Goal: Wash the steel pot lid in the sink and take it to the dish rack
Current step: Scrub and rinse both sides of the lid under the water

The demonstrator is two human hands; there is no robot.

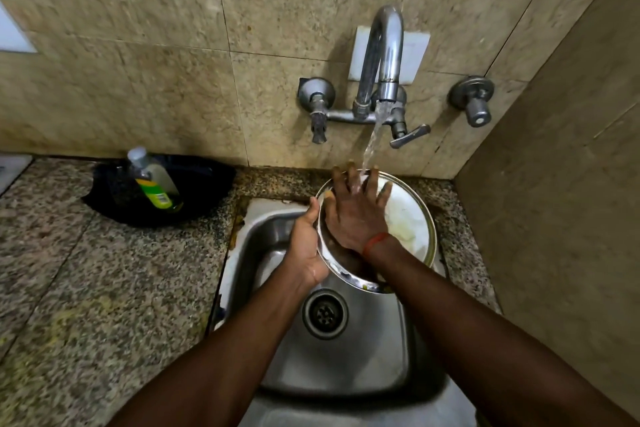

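Observation:
The round steel pot lid (408, 218) is tilted over the back of the steel sink (346, 350), under the running tap (386, 55). My left hand (306, 243) grips the lid's left rim. My right hand (356, 208) lies flat on the lid's face with fingers spread, and the water stream falls on its fingertips. Pale soapy residue shows on the lid's right part. An orange thread circles my right wrist.
A soap bottle (152, 180) leans in a black bowl (194, 191) on the granite counter (86, 288) left of the sink. Two tap valves and a lever sit on the tiled wall. A side wall (554, 201) stands close on the right. The drain (325, 314) is uncovered.

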